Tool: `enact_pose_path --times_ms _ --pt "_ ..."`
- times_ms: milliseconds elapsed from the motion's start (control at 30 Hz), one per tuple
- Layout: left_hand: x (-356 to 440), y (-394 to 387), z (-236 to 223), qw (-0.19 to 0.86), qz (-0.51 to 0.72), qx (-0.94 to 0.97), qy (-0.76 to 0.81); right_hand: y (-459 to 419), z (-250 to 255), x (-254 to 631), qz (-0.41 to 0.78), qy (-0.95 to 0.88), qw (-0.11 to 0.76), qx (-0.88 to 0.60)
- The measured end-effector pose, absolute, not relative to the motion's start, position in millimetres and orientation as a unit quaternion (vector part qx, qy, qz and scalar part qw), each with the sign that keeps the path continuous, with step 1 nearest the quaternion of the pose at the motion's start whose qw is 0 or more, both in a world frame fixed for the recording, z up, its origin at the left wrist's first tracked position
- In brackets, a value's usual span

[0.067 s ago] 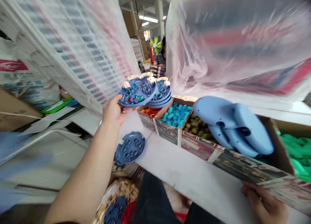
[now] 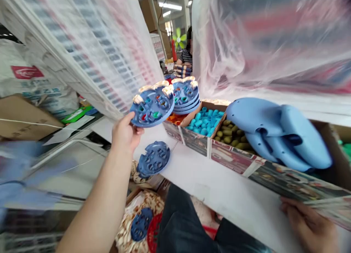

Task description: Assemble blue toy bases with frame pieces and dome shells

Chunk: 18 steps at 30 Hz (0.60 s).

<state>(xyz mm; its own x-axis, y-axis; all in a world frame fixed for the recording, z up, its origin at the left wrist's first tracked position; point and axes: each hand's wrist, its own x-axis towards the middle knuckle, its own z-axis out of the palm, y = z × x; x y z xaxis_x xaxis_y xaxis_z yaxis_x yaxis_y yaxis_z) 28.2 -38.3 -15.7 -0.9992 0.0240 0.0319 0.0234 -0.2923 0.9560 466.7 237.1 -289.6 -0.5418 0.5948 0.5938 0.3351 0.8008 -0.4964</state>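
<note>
No legible text; red label (image 2: 27, 72) on white sack (image 2: 46, 93) too blurred.

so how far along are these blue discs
Looks done: the stacked blue discs beside the teal caps, coloured bits showing in their holes. In hand: the left hand holds a blue disc with coloured bits in it, while the right hand sits at a printed carton. Left: a plainer disc on the white bench and another lower down, with no coloured bits visible.
</note>
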Motion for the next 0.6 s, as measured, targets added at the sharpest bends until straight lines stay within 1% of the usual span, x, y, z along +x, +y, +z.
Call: enact_pose_path --times_ms 67,167,300,433,600 --pt "56.9 -72.7 -39.9 0.014 0.797 -0.021 0.603 238.3 -291.1 465.4 0.185 -0.879 0.355 -0.26" --pt "88.1 -109.9 -84.8 0.028 0.786 -0.08 0.612 238.0 -286.1 460.4 0.2 -0.879 0.352 -0.251" --pt "98.7 -133.2 -133.6 0.036 0.775 -0.119 0.62 230.5 -272.3 454.1 0.157 -0.883 0.352 -0.267" --pt "90.7 -141.4 -156.3 0.047 0.757 -0.119 0.641 223.2 -266.4 452.3 0.182 -0.87 0.344 -0.302" --pt "82.5 -144.6 -164.9 0.044 0.722 -0.076 0.686 220.9 -267.9 451.7 0.218 -0.858 0.341 -0.317"
